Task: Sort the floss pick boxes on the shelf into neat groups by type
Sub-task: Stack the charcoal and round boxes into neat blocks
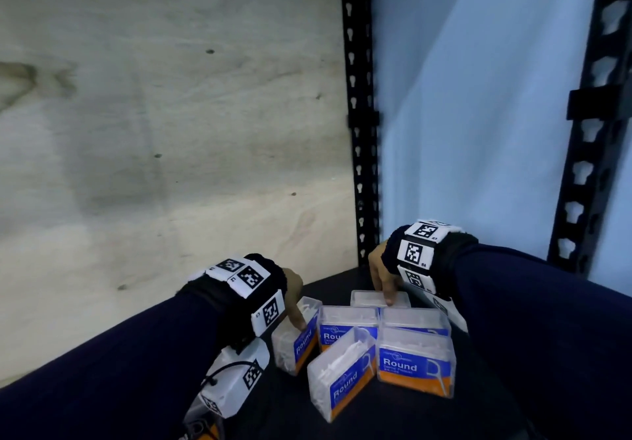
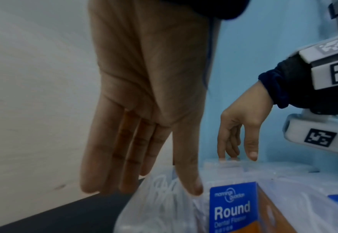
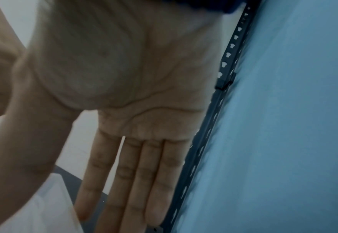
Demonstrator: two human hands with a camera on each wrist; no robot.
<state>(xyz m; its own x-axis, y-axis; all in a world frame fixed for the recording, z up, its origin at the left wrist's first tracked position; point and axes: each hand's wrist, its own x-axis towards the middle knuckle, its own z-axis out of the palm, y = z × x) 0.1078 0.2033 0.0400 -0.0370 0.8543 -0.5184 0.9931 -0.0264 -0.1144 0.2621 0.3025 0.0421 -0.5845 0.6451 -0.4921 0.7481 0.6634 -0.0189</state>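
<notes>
Several clear floss pick boxes with blue and orange "Round" labels stand clustered on the dark shelf (image 1: 403, 419). My left hand (image 1: 295, 309) hangs over the leftmost box (image 1: 295, 340), which is turned at an angle. In the left wrist view its thumb tip rests on that box (image 2: 232, 209) and the straight fingers (image 2: 108, 173) hang beside it. My right hand (image 1: 384, 289) reaches down to the rear box (image 1: 371, 297), fingertips touching its lid. The right wrist view shows the right hand (image 3: 124, 181) flat, fingers straight. A front box (image 1: 342, 371) sits skewed beside a square-set one (image 1: 415, 361).
A pale plywood panel (image 1: 171, 132) closes the shelf at the back left. A black perforated upright (image 1: 359, 132) stands in the corner just behind the boxes, with a light blue wall (image 1: 478, 132) to the right. Another upright (image 1: 588, 132) stands at the far right.
</notes>
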